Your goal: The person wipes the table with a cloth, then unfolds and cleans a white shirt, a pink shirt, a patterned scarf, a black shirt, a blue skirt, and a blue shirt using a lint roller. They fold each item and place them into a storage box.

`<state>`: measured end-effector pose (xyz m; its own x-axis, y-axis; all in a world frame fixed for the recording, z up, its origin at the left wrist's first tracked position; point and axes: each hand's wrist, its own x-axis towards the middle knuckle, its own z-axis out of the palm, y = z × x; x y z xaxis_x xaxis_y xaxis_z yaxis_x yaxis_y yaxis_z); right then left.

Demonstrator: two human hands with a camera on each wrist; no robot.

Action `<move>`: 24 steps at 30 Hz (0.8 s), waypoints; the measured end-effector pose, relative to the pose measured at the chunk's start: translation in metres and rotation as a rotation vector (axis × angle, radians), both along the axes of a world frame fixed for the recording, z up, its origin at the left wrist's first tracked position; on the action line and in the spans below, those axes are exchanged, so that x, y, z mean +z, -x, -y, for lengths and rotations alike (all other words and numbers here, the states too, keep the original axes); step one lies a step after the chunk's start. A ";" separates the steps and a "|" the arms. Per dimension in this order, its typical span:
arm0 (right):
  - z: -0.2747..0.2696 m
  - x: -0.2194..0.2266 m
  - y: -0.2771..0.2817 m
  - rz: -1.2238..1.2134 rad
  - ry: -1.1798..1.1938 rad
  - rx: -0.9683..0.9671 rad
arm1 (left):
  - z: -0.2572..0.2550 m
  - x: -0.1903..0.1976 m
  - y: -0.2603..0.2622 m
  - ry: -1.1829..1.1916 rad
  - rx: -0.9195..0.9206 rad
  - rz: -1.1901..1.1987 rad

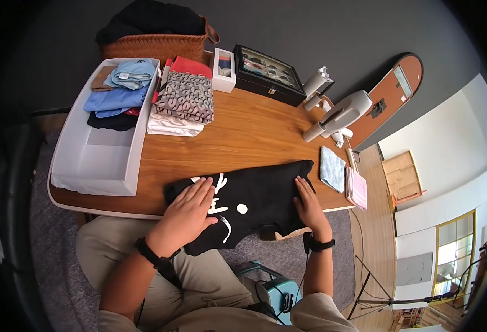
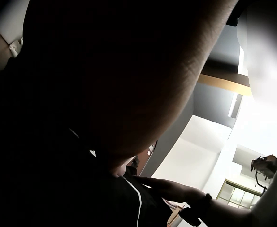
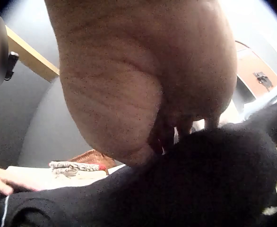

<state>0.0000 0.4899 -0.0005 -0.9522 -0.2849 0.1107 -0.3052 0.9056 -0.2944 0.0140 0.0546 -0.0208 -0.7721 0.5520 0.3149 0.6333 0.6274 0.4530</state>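
A black garment point(image 1: 265, 191) with white printed shapes lies spread along the front of the wooden table, its lower part hanging over the edge above the person's lap. On its left part, over the print, the left hand point(image 1: 191, 209) rests with fingers extended and thumb out to the side. The right hand point(image 1: 310, 207) touches the garment near its right end, fingers reaching forward. In the right wrist view, black cloth point(image 3: 190, 179) lies beneath that hand's fingertips. The left wrist view is mostly dark, with the right hand point(image 2: 169, 189) farther off on the cloth.
A white box point(image 1: 96, 163) with folded clothes stands on the left, beside a folded stack point(image 1: 185, 94). Behind are a woven basket point(image 1: 160, 47) and a black display case point(image 1: 268, 74). At right are a handheld steamer point(image 1: 343, 113), a blue cloth point(image 1: 332, 169) and a pink cloth point(image 1: 356, 188).
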 end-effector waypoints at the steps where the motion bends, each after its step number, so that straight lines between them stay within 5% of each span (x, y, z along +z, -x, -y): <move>1: -0.004 -0.007 0.007 0.003 -0.001 0.001 | 0.000 -0.004 0.003 0.002 0.016 -0.002; 6: -0.014 -0.018 0.051 -0.028 0.095 0.103 | 0.005 -0.018 0.030 0.043 0.059 -0.037; 11: -0.006 0.045 0.076 0.191 0.011 0.064 | 0.015 -0.018 0.043 0.022 0.041 -0.017; 13: -0.009 0.070 0.094 0.028 -0.001 -0.214 | 0.016 -0.013 0.042 0.005 0.021 0.011; 15: -0.016 0.088 0.119 -0.241 -0.030 -0.267 | 0.019 -0.002 0.039 0.023 -0.066 0.057; 17: -0.021 0.104 0.145 -0.503 -0.212 -0.246 | 0.020 0.000 0.037 -0.015 -0.080 0.093; 21: -0.025 0.123 0.195 -0.625 -0.475 -0.221 | 0.021 0.002 0.037 -0.013 -0.094 0.110; 24: -0.049 0.120 0.231 -0.673 -0.881 -0.088 | 0.021 0.001 0.037 -0.023 -0.096 0.119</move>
<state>-0.2312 0.5392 0.1193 -0.7945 -0.4529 0.4046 -0.0852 0.7428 0.6641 -0.0231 0.0335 -0.0201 -0.7488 0.6186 0.2379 0.6308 0.5550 0.5423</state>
